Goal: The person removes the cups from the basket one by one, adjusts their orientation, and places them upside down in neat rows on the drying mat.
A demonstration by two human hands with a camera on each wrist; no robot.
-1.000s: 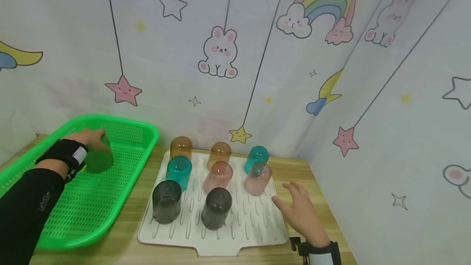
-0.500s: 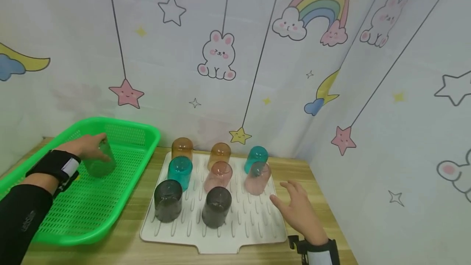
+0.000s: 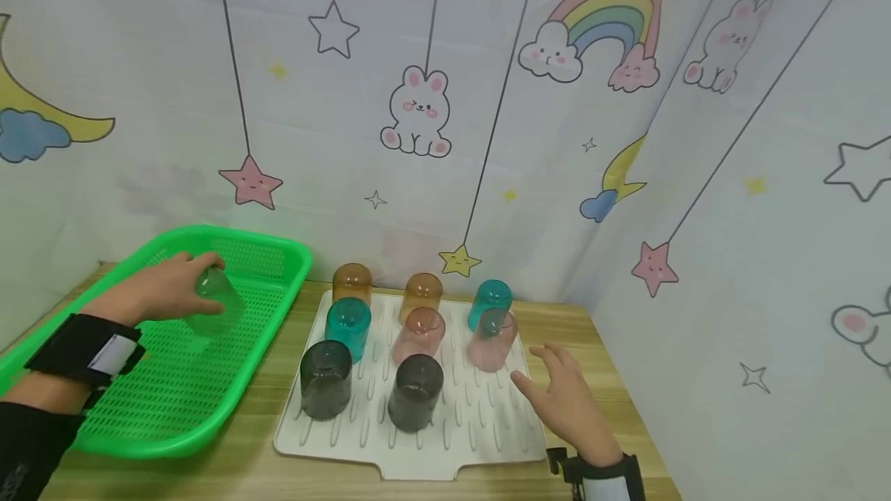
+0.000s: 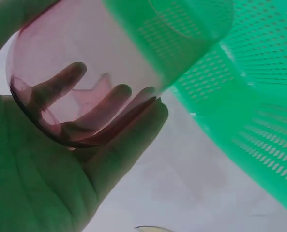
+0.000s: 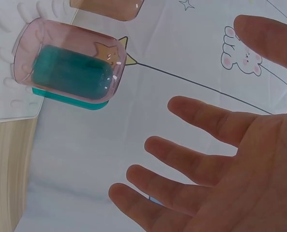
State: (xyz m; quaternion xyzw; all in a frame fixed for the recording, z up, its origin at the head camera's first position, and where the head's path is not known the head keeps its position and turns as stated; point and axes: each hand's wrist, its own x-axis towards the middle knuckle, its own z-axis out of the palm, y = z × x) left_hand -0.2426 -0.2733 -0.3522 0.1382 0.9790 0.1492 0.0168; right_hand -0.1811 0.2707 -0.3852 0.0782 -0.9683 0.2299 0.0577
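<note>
My left hand (image 3: 163, 288) grips a clear pinkish cup (image 3: 221, 311) over the green basket (image 3: 306, 265). The left wrist view shows the fingers curled round this cup (image 4: 90, 58), which looks tilted; its mouth points toward the basket. Beside the right edge of a white draining tray (image 3: 480, 427), my right hand (image 3: 572, 408) hovers with spread fingers and nothing in it. The nearest cup to it is a pink one (image 3: 491, 346), upside down on the tray. In the right wrist view that pink cup (image 5: 24, 60) overlaps a teal one.
Also upside down on the tray are two amber cups (image 3: 352, 281), teal cups (image 3: 348, 323), another pink cup (image 3: 419, 335) and two dark grey cups (image 3: 326, 381). The wooden table (image 3: 557, 315) meets a printed white curtain (image 3: 348, 122) at the back and right.
My left hand and the cup have shifted rightward within the basket, and the left forearm has swung lower and left. The head view has turned slightly. My right hand has hardly moved.
</note>
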